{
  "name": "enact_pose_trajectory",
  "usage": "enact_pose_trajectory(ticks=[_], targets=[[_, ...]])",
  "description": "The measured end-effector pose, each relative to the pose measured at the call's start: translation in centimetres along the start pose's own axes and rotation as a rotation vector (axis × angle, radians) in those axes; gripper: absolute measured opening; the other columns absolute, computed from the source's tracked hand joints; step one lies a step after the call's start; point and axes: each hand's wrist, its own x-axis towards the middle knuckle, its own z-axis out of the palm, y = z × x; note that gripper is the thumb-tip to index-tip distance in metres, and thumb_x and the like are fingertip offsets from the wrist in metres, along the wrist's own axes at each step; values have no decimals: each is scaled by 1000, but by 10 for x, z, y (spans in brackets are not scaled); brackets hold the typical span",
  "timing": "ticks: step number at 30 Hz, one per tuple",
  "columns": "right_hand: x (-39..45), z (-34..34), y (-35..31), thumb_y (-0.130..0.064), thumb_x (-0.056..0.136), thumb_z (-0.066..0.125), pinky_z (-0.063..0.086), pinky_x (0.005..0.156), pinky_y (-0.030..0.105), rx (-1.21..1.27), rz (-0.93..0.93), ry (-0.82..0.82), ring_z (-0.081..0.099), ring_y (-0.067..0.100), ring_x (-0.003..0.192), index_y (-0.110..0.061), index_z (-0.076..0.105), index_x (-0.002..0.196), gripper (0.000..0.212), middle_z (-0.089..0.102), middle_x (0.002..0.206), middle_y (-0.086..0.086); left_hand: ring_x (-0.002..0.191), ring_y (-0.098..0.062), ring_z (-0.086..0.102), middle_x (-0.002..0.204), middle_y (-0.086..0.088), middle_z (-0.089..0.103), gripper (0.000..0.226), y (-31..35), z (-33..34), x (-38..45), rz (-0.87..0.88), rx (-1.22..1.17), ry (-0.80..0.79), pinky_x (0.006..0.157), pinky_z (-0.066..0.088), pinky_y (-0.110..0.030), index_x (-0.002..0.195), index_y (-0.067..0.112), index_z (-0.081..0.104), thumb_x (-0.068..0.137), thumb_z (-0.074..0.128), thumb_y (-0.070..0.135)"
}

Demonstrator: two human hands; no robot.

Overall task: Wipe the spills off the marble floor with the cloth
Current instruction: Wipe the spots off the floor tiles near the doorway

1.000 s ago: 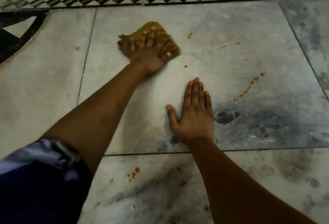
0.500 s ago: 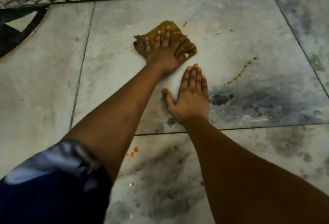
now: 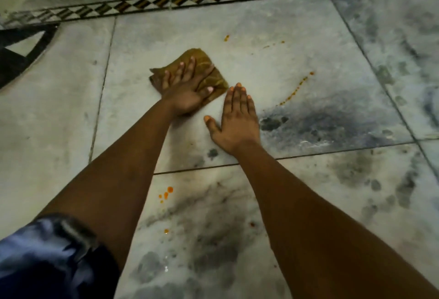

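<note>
The cloth point(image 3: 190, 73) has slid nearer the flat right hand point(image 3: 235, 118) (left hand point(image 3: 183, 89) fingers splayed atop), bare marble leftward.

No words, labels, brand names, numbers or signs can be read anywhere in this view.
</note>
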Motion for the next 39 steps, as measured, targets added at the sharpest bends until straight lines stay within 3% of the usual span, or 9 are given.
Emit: enact_pose_trajectory(ticks=[2,5,8,16,22,26,29,33,39], targets=[[-9,-4,26,-58,90,19,-1,117,38,44,-34,122,2,32,145,3,6,147,84,2,156,22,145,-19,-11,157,7,-16,56,-1,2,-3,-13,-12,8,113,-9,-46,144,49,5,94,28,58],[-27,-17,91,-55,89,18,3,116,39,23,230,334,9,35,144,5,12,146,82,9,154,25,145,-20,-11,157,8,-16,61,2,4,0,-37,-4,-10,113,-8,-48,143,50,5,89,31,64],[-37,-28,132,-56,85,16,-3,117,38,-4,393,193,0,30,146,2,3,147,86,0,156,21,145,-20,-11,157,8,-16,64,2,5,5,-65,20,10,114,-7,-48,143,51,5,87,32,66],[-31,-23,136,-59,83,18,-5,116,39,-64,391,212,2,28,146,-2,5,148,87,3,157,19,144,-28,-13,157,2,-19,68,17,-22,70,-208,-1,-22,112,-9,-55,147,42,-1,89,26,66],[-31,-22,133,-61,81,10,-3,116,41,-66,384,212,4,29,145,-1,7,148,91,5,156,20,145,-24,-8,158,0,-13,69,59,-22,95,97,113,-76,113,-8,-49,147,36,-4,92,28,61],[-33,-23,135,-61,83,13,-4,116,40,-54,382,216,3,29,146,-1,6,148,89,3,157,19,143,-14,0,158,-2,-2,96,24,-8,42,371,105,-51,114,-7,-35,147,24,-11,74,17,80],[-32,-24,134,-60,85,16,-6,115,38,-53,388,203,0,28,146,-2,3,149,87,0,157,18,144,-17,-1,158,-6,-5,96,-11,-18,47,186,108,14,115,-5,-38,149,19,-7,77,16,79],[-32,-23,135,-60,85,17,-6,116,38,-60,388,223,2,29,146,-2,5,148,86,2,157,19,145,-22,-10,158,-5,-15,76,21,-32,96,-81,71,10,115,-8,-42,149,18,-9,95,26,57],[-32,-23,134,-61,82,11,-5,116,38,-51,391,236,4,29,146,-2,6,148,89,4,157,19,145,-20,-8,158,-4,-14,72,73,-15,107,116,101,9,114,-9,-39,149,18,-8,96,27,53]])
